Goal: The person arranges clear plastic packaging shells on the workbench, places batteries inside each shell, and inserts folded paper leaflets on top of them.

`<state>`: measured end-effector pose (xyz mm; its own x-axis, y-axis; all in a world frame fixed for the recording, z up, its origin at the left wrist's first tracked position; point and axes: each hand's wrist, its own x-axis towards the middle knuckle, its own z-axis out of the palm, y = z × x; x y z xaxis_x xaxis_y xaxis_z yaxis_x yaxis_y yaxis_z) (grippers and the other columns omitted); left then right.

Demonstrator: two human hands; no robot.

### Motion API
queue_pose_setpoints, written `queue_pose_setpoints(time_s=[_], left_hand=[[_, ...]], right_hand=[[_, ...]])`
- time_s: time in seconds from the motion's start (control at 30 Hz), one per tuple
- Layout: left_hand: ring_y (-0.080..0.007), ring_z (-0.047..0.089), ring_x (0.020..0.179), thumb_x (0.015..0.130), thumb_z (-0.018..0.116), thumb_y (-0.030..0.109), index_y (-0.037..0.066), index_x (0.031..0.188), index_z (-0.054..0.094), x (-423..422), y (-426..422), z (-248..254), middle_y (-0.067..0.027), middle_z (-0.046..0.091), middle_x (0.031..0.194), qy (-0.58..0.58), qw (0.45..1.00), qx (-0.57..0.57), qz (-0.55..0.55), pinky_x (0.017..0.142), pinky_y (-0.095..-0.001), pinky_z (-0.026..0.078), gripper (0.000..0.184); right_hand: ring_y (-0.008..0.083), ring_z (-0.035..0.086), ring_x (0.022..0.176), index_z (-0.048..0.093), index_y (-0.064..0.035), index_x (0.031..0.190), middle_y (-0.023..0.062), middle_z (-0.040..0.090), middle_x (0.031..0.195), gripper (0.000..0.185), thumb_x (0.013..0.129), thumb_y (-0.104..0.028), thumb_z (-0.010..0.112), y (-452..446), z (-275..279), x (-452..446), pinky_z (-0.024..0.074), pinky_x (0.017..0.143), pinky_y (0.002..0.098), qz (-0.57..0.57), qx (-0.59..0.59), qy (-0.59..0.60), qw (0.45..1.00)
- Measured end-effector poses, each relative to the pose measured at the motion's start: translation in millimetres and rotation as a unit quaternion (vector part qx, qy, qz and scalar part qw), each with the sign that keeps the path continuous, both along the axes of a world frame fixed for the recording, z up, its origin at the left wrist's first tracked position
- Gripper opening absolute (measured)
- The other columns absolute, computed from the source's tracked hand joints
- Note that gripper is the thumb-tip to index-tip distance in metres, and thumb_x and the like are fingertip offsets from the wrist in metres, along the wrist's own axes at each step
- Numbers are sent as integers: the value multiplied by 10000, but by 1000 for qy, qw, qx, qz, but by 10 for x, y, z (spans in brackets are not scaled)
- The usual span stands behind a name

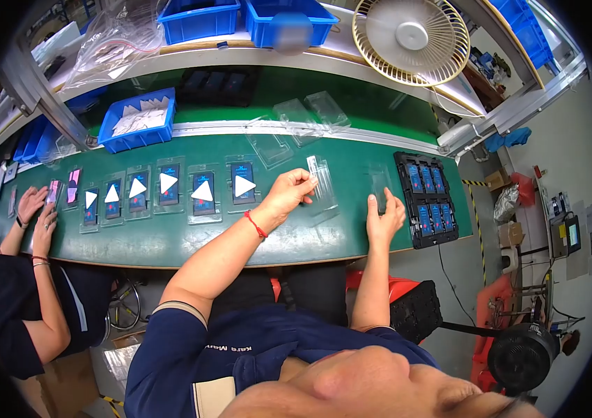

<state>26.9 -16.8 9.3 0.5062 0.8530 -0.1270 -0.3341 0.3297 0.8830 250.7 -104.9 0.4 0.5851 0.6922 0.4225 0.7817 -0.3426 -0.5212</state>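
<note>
Fingers on the left hand (285, 195) are pinched together on the near-left edge of a clear plastic tray (325, 191), which lies just to their right with its long axis running away from the body, kinda slanted. The left hand is way closer to it than the right hand (385, 219), whose fingers are loosely spread just short of another clear piece (380, 178); can't tell if they touch. Right of those fingers, a black tray (436, 233) on the bench (289, 247) holds dark units with blue print, too tiny to read, brand included.
</note>
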Motion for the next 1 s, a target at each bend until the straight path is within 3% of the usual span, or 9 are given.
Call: queue_pose_setpoints(time_s=[0.13,0.27,0.53,0.6,0.67,0.73,0.87,0.93,1.0], left_hand=[[-78,546,706,913,581,187,64,887,585,43,-34,9,6,572,785,16,1000,-4,-14,626,-226,470,125],[-88,550,712,909,583,174,60,884,592,29,-54,16,4,573,797,34,999,13,-34,626,-228,476,117],[-106,554,680,904,583,151,37,885,592,56,-51,-38,-22,568,802,27,999,-35,-29,587,-230,491,116],[-106,549,625,907,570,137,23,903,589,69,-65,-14,-34,565,790,50,997,-62,4,514,-240,492,116],[-105,544,598,902,575,141,14,918,587,52,-32,-24,-41,569,792,73,995,-69,5,478,-243,483,128],[-103,539,572,898,580,145,6,934,586,31,-25,1,-48,573,793,95,993,-75,7,442,-246,475,143],[-190,636,662,858,610,168,-20,1009,611,7,-94,138,-116,635,762,284,958,16,19,499,-338,511,241],[-293,645,717,821,629,156,-29,1009,616,-18,-108,76,-174,652,832,361,878,293,110,635,-400,519,264],[-350,624,773,789,639,143,-13,952,632,-46,-107,121,-172,646,853,353,877,304,118,738,-430,495,226]], right_hand=[[353,343,1224,578,-125,1210,212,393,1308,572,736,-414,716,6,115,-169,261,1010,497,25,52,-98,994],[236,564,980,533,-75,1256,196,446,1282,617,711,-250,762,91,140,-623,457,805,337,303,89,219,923],[120,599,854,501,37,1235,176,581,1119,497,781,-26,694,201,232,-528,496,747,248,281,104,479,825],[128,597,894,554,12,1191,160,599,1096,476,756,-66,731,221,235,-374,485,782,245,222,28,442,868],[309,574,1049,638,-46,1094,210,577,1157,465,695,-245,770,277,237,-198,461,886,377,206,-11,145,968],[382,502,1130,632,-52,1101,250,538,1201,518,685,-331,761,334,352,-245,405,952,443,184,-66,-22,980],[386,483,1142,625,-49,1102,255,521,1221,552,681,-381,755,830,556,-510,391,962,442,275,-13,-60,959],[374,492,1128,628,-45,1099,226,538,1215,558,678,-390,752,1212,536,-634,392,956,451,324,-26,-89,941],[370,505,1107,609,-53,1135,208,563,1177,602,664,-396,758,1515,548,-820,392,955,448,325,-52,-117,937]])
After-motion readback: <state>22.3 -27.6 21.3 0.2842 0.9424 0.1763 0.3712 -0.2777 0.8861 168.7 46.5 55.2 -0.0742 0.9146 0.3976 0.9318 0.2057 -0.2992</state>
